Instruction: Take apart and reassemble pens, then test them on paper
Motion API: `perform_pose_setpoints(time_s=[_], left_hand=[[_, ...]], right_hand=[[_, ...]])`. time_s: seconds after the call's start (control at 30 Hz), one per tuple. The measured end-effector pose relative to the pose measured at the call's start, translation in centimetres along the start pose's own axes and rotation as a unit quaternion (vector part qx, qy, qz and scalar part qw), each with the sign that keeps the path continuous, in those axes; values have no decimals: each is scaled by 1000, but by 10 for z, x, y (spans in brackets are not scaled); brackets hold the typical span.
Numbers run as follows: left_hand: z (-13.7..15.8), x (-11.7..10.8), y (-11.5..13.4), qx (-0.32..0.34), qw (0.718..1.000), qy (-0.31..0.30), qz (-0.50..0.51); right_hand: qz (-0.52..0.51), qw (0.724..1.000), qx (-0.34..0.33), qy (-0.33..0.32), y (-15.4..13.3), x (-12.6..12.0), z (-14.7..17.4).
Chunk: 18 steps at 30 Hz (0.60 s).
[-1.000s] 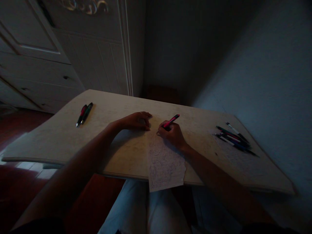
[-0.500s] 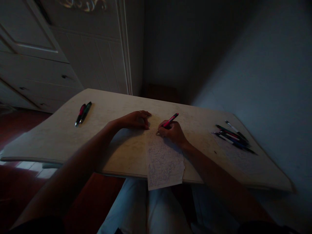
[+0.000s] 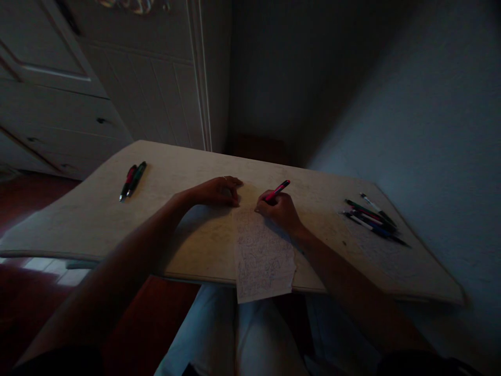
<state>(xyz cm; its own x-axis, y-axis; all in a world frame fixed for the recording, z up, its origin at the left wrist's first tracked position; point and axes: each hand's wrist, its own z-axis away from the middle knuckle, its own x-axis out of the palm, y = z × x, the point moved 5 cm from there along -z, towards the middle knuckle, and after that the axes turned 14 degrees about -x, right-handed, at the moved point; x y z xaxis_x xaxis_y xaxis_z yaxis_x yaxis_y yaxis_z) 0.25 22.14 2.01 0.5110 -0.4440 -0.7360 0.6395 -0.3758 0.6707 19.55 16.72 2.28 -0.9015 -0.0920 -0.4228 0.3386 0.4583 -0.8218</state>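
Observation:
A pink and black pen [image 3: 278, 190] is gripped in my right hand [image 3: 281, 211], its upper end slanting up to the right. That hand rests over the upper right of a sheet of paper [image 3: 264, 261] covered with handwriting. The sheet's lower end hangs past the table's near edge. At the paper's top left corner lies my left hand [image 3: 215, 191], with a ring on one finger. Its fingers are apart, and the thumb side touches down near the corner. The pen's tip is hidden by the right hand's fingers.
Two pens [image 3: 133, 181], one red and one green, lie on the table [image 3: 188, 162] at the left. Several pens [image 3: 373, 222] are piled at the right on another written sheet [image 3: 391, 256]. A pale cabinet [image 3: 156, 94] stands behind at left, and a wall [image 3: 430, 115] rises at right.
My right hand has shifted slightly to the right along the top of the paper, with the pen in it. The left hand stays at the corner.

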Motion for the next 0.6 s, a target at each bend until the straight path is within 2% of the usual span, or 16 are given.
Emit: perform_pose_setpoints(time_s=[0.1,0.3,0.6], left_hand=[[0,0,-1,-4,1000,-2,0],[3,0,1,-8,1000,-3,-23],[1,0,0,0,1000,-5,-13]], right_hand=[[-16,1000,13,-16,-1,1,0],[-4,1000,19,23,0,-4,0],[-1,1000,31,-1,-2,-1,2]])
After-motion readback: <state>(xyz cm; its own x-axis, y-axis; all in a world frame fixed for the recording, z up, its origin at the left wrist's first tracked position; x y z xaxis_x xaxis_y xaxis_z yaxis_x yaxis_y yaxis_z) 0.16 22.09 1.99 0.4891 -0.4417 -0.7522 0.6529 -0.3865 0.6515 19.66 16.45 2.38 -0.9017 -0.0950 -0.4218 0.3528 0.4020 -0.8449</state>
